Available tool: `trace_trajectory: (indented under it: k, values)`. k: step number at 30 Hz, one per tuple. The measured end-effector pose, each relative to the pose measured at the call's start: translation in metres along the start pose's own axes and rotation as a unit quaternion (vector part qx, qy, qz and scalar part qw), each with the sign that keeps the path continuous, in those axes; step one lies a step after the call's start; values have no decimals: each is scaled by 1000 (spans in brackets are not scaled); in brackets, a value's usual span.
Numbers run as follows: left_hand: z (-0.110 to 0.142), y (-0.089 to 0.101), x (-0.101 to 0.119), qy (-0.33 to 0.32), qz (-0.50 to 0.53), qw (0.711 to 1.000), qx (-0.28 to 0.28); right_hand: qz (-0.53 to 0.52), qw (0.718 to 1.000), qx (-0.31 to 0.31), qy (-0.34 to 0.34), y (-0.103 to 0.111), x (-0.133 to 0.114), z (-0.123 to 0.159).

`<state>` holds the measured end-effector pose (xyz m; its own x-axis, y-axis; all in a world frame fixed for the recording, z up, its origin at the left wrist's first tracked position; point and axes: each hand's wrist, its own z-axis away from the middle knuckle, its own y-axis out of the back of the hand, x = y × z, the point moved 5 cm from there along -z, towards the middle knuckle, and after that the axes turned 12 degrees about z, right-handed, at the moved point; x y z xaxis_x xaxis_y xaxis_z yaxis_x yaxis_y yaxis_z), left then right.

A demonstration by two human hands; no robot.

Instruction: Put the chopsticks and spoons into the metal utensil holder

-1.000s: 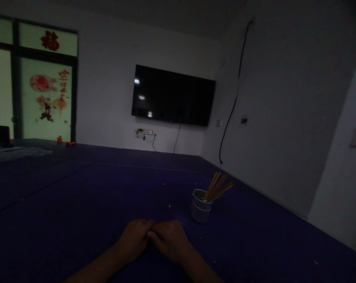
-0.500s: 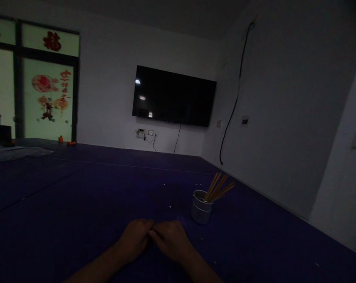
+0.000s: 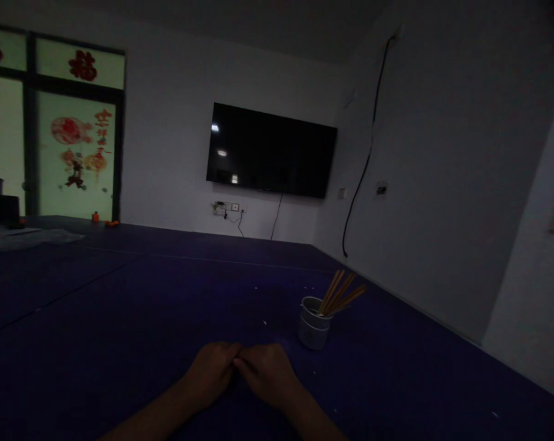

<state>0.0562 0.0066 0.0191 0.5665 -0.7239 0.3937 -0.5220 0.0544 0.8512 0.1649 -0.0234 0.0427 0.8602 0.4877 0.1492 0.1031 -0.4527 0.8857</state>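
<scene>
My left hand (image 3: pixel 213 372) rests on the purple tabletop (image 3: pixel 120 331) with its fingers curled in. Against it lies my right hand (image 3: pixel 266 372), also closed, its thumb bent toward the left hand. The two hands touch at the knuckles, and no object shows in either one; their palms are hidden. Just beyond my right hand, to its right, stands a grey cup (image 3: pixel 313 334) with a dark pattern on its side. Several wooden chopsticks (image 3: pixel 338 297) lean out of the cup toward the right.
White specks dot the tabletop. A black television (image 3: pixel 272 150) hangs on the far wall above sockets (image 3: pixel 231 207). A black cable (image 3: pixel 366 159) dangles down the right wall. Far left are clear plastic sheeting (image 3: pixel 33 239), orange items (image 3: pixel 112 223) and a glass door (image 3: pixel 74 153).
The view has shifted very slightly. Both hands and the cup of chopsticks stay where they were on the table.
</scene>
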Motion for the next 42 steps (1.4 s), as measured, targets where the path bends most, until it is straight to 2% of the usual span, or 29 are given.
trace_trajectory:
  k: [5, 8, 10, 13, 16, 18, 20, 26, 32, 42]
  values:
    - [0, 2, 4, -8, -7, 1000, 6, 14, 998, 51, -32, 2, 5, 1]
    - [0, 4, 6, -14, -21, 1000, 3, 20, 986, 121, -115, 12, 17, 4]
    - [-1, 4, 8, -15, -25, 1000, 1, 14, 959, 182, -217, 21, 32, 9]
    - [-2, 5, 9, -17, -19, 1000, 1, -22, 891, 243, -384, 34, 60, 24]
    - [-2, 4, 10, -17, -14, 1000, 4, -56, 831, 249, -493, 42, 82, 37]
    - [-2, 3, 9, -20, -15, 1000, 8, -64, 808, 249, -530, 45, 92, 42]
    - [-1, 3, 8, -20, -18, 1000, 15, -67, 801, 246, -541, 46, 97, 44]
    - [-1, 3, 8, -19, -22, 999, 14, -27, 827, 176, -533, 38, 103, 41]
    - [-1, 4, 10, -16, -23, 1000, 10, 39, 839, 105, -533, 30, 108, 41]
    - [0, 5, 12, -17, -29, 999, 5, 84, 842, 61, -530, 25, 114, 42]
